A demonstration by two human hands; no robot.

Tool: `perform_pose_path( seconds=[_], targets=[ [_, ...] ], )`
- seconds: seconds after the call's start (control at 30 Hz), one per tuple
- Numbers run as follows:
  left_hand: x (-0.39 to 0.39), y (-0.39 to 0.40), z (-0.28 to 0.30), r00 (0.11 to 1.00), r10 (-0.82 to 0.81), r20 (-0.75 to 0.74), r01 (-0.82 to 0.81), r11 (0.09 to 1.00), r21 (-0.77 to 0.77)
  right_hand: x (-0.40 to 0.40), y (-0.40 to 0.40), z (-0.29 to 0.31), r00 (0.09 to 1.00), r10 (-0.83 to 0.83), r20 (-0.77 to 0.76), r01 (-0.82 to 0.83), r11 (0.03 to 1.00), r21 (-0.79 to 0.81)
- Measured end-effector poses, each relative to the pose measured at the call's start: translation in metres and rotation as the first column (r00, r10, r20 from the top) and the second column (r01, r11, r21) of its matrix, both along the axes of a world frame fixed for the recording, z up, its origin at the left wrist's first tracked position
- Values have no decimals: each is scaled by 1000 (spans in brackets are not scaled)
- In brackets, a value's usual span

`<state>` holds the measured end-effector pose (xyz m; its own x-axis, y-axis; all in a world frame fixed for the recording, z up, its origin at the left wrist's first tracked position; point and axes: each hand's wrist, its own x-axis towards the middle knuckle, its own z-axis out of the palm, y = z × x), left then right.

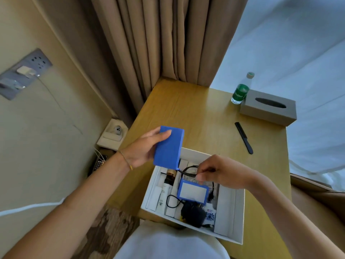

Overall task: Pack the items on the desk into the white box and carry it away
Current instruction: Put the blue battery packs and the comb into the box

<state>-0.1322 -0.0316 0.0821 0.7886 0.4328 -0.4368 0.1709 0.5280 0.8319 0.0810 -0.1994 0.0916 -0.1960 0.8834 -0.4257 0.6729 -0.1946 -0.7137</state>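
Note:
The white box (238, 212) sits at the near edge of the wooden desk (196, 113). Inside it lie white tubes, a dark-capped bottle (170, 177), a smaller blue box with a white face (193, 192), a dark adapter (193, 214) and black cables. My left hand (143, 150) holds a blue rectangular box (169, 147) tilted above the white box's far left corner. My right hand (218, 172) hovers over the box, its fingers pinched on a black cable (187, 171) that runs from the blue box's lower corner.
A black comb (243, 137) lies on the desk to the right. A grey tissue box (268, 107) and a green-labelled water bottle (240, 91) stand at the far right. Brown curtains hang behind. On the left are a wall socket panel and a low stand.

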Motion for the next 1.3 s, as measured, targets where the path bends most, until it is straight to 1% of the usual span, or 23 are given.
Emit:
perform_pose_path(
  seconds=[0.03, 0.07, 0.1, 0.2, 0.27, 0.33, 0.4, 0.43, 0.53, 0.6, 0.7, 0.87, 1.03, 1.1, 1.2, 1.23, 1.3],
  targets=[
    [-2, -1, -1, 996, -27, -83, 37, 992, 120, -4, -1, -2, 999, 26, 22, -26, 1000, -16],
    [-3, -1, -2, 984, -60, -170, 101, 963, 250, -7, -2, -4, 998, 54, 42, -53, 998, -31],
    [-5, -2, -4, 968, -90, -236, 169, 924, 342, -10, -2, -7, 995, 80, 67, -77, 996, -54],
    [-10, -6, -11, 925, -192, -327, 330, 832, 445, -13, -4, -17, 984, 136, 116, -113, 977, -183],
    [-12, -9, -13, 883, -252, -396, 437, 750, 496, -13, -4, -22, 976, 156, 155, -112, 959, -259],
    [-11, -13, -18, 842, -271, -466, 511, 678, 529, -12, -1, -27, 967, 141, 210, -81, 959, -271],
    [-8, -19, -25, 821, -264, -506, 539, 650, 536, -10, 3, -32, 968, 64, 244, -7, 973, -231],
    [-6, -22, -28, 814, -257, -521, 547, 642, 537, -10, 5, -35, 973, 6, 229, 44, 976, -212],
    [2, -30, -39, 783, -240, -573, 585, 595, 551, -13, 4, -45, 982, -166, 95, 183, 957, -225],
    [8, -35, -47, 744, -231, -627, 638, 524, 564, -18, 2, -53, 973, -226, 51, 231, 940, -251],
    [17, -43, -59, 663, -238, -710, 731, 409, 546, -25, -1, -64, 969, -240, 62, 248, 928, -278],
    [27, -52, -80, 545, -265, -795, 827, 321, 460, -35, -6, -74, 971, -234, 42, 235, 918, -319],
    [28, -51, -92, 466, -272, -842, 882, 218, 418, -47, -8, -84, 972, -228, 56, 233, 907, -350],
    [28, -52, -94, 417, -270, -868, 909, 148, 390, -51, -10, -89, 972, -224, 68, 233, 905, -355],
    [28, -55, -95, 336, -177, -925, 940, 3, 341, -53, -14, -95, 971, -224, 86, 240, 911, -335],
    [29, -56, -95, 319, -135, -938, 943, -55, 329, -53, -15, -97, 968, -231, 100, 251, 914, -319],
    [30, -57, -96, 312, -62, -948, 933, -166, 318, -52, -17, -101, 959, -243, 145, 275, 919, -281]
  ],
)
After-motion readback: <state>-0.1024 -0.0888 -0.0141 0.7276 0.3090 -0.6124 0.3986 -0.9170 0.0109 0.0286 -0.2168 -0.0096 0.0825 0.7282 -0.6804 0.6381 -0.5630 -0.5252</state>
